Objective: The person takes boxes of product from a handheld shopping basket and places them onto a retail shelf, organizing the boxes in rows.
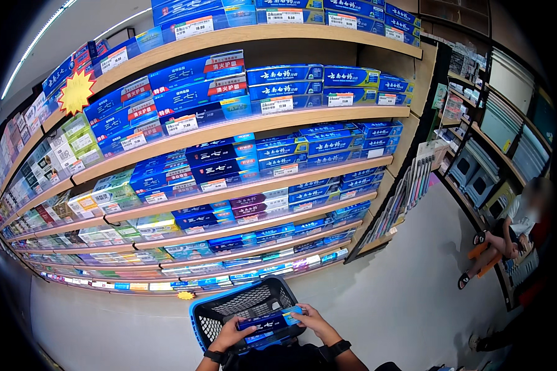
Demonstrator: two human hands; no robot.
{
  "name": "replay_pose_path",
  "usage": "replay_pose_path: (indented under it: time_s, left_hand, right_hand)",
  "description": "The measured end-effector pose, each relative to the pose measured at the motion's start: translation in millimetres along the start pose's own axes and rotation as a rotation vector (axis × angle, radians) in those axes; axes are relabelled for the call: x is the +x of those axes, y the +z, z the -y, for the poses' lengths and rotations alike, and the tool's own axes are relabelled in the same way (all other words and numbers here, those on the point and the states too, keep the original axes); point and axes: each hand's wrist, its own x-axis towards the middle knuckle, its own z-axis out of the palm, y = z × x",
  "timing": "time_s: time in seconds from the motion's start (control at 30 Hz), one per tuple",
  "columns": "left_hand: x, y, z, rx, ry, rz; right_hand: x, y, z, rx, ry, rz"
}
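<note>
Both my hands hold one long dark blue toothpaste box (271,322) flat above a blue shopping basket (229,305). My left hand (232,334) grips the box's left end and my right hand (311,321) grips its right end. The basket is black mesh with a blue rim and hangs in front of me at the lower middle of the view. I cannot tell what lies inside the basket under the box. A dark band sits on each of my wrists.
Wooden shelves (241,127) packed with blue and green toothpaste boxes curve across the wall ahead. A rack of toothbrushes (408,191) stands at their right end. A person (507,235) sits low at the right by more shelving. Grey floor (402,290) lies between.
</note>
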Motion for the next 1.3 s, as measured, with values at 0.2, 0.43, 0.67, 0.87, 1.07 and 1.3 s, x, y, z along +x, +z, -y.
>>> replay_pose_path:
  time_s: [0.2,0.43,0.67,0.87,1.07,1.3]
  left_hand:
    - [-0.4,5.1,15.6,0.005,-0.009,-0.008]
    - [-5.9,8.1,15.8,-0.015,-0.056,0.007]
    - [-7.3,14.1,14.4,-0.022,-0.018,0.006]
    - [-3.7,13.5,41.3,-0.031,-0.050,0.020]
    - [-12.0,8.7,30.5,0.058,-0.064,0.022]
    - [-13.2,12.5,36.7,0.045,-0.061,0.021]
  right_hand:
    - [-2.9,0.7,2.1,-0.028,-0.025,0.009]
    - [-3.7,-2.2,-4.7,-0.026,-0.022,0.034]
    - [-12.9,-5.5,-3.3,-0.020,-0.020,0.010]
    - [-19.2,-2.9,-6.3,-0.018,0.030,0.010]
    - [-21.8,-2.1,-5.5,-0.029,0.046,0.023]
    - [-32.4,-2.2,-1.9,-0.028,0.039,0.032]
